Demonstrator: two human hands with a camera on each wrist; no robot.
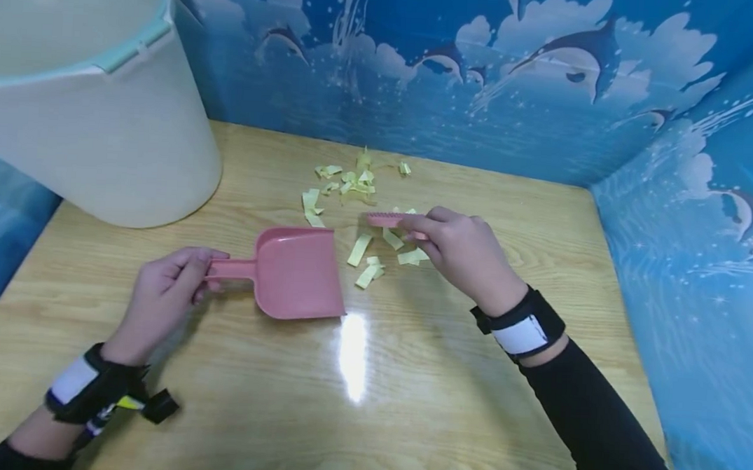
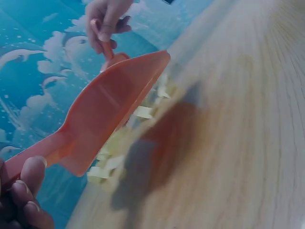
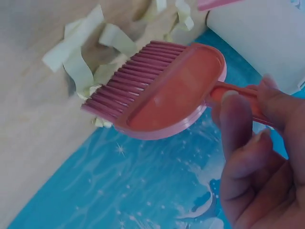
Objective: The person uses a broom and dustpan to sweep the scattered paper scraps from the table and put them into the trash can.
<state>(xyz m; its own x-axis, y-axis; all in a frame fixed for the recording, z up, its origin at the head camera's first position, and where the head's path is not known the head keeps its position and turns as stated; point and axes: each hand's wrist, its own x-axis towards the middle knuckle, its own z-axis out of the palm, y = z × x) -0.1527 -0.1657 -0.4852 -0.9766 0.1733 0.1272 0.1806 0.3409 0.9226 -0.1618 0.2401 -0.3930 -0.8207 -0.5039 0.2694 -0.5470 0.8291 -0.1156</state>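
My left hand point(image 1: 171, 289) grips the handle of a pink dustpan point(image 1: 299, 274), its flat lip facing right. In the left wrist view the dustpan point(image 2: 112, 102) is held tilted over its shadow on the wood. Between finger and thumb my right hand point(image 1: 461, 249) holds the handle of a small pink brush point(image 1: 392, 220). Stiff bristles point(image 3: 133, 78) on the brush point toward pale yellow paper strips point(image 3: 78, 52) in the right wrist view. Several of these paper scraps point(image 1: 371, 271) lie right of the dustpan's lip, and a looser cluster point(image 1: 358, 181) lies farther back.
A large white bin point(image 1: 135, 133) with a pale teal rim stands at the back left of the wooden table point(image 1: 419, 412). Blue dolphin-print sheeting point(image 1: 421, 76) rises behind the table and along its right side.
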